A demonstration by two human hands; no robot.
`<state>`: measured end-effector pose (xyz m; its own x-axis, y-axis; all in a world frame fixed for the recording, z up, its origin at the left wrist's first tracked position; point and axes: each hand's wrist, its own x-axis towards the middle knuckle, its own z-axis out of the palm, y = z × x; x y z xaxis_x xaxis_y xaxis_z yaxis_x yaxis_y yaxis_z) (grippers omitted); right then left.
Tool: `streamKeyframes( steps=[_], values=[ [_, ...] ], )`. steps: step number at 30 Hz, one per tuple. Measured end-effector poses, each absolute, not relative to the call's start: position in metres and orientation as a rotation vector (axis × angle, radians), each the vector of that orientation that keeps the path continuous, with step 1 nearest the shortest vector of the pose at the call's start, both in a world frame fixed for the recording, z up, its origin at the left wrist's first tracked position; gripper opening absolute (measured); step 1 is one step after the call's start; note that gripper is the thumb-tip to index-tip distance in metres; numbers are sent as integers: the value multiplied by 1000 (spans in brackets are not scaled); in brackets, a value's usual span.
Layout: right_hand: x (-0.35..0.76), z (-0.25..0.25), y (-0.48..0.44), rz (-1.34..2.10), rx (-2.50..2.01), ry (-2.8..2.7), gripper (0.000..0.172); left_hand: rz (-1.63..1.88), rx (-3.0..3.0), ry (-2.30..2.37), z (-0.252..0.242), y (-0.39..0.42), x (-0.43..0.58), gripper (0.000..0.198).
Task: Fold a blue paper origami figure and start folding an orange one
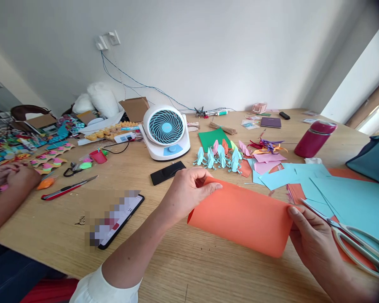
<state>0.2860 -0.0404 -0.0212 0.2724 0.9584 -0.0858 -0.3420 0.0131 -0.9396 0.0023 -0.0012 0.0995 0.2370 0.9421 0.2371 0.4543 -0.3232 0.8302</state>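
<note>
A folded orange paper sheet [243, 216] lies over the wooden table [189, 269] in front of me. My left hand [186, 191] pinches its upper left corner, fingers closed on the edge. My right hand [314, 242] grips the sheet's right edge with thumb on top. Large scissors [353, 237] rest just right of my right hand on light blue and orange sheets [344, 191]. Several folded blue paper figures [219, 158] stand beyond the sheet.
A white desk fan [166, 131] stands at centre back, a black phone [168, 172] before it. Another phone [118, 219] and a red utility knife [68, 188] lie left. Another person's hands [9, 176] work at far left. A maroon bottle [314, 138] stands right.
</note>
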Motion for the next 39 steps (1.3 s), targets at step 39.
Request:
streamKeyframes(
  steps=[39],
  values=[
    [282,-17,-40,1171,-1075,-755,23,971,1731,1239,99,8,1,22]
  ],
)
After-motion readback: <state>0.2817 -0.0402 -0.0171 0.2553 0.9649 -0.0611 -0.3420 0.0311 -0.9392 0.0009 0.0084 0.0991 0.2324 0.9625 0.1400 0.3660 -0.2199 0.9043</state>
